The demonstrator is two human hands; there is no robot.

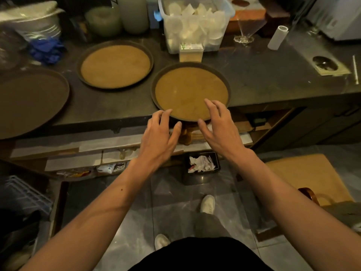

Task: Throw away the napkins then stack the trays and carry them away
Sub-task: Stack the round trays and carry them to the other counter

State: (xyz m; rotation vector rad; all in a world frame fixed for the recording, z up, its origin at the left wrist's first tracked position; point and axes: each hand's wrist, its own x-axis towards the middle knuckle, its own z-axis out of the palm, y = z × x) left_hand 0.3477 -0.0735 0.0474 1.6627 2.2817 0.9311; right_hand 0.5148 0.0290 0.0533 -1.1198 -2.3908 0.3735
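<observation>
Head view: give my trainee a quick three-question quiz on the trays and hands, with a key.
1. How many round trays lie on the counter?
2. True or false: napkins lie on the nearest tray.
3. Where does crumpled paper show? A) bin on the floor B) far tray C) left tray

Key: 1. Three. 2. False; it is bare, with the left hand and right hand open at its near rim. 3. A.
</observation>
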